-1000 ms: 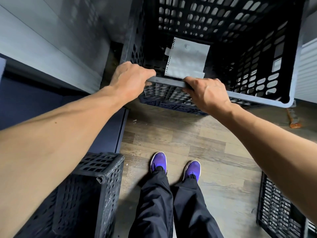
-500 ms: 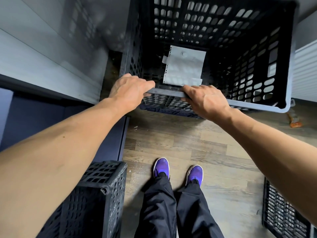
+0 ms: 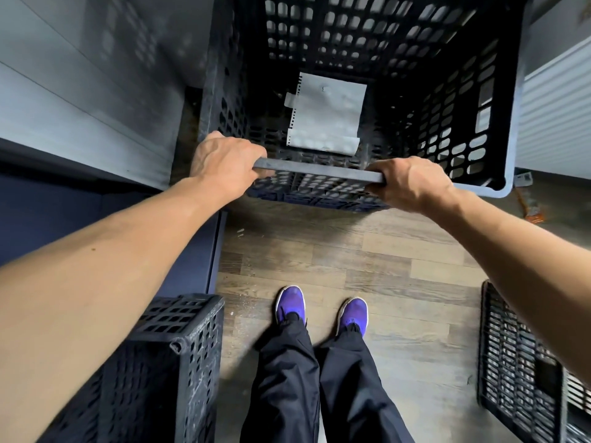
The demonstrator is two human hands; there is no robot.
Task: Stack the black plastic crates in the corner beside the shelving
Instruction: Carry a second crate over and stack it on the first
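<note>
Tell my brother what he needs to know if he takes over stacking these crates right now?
Left hand: grip closed on the near rim of the big crate.
Right hand: grip closed on the same rim, further right.
The big crate sits in the corner; a sheet of paper lies inside.
Done: this crate looks placed, or nearly.
Left: a second crate by the left leg and a third crate on the right remain unstacked on the floor.
</note>
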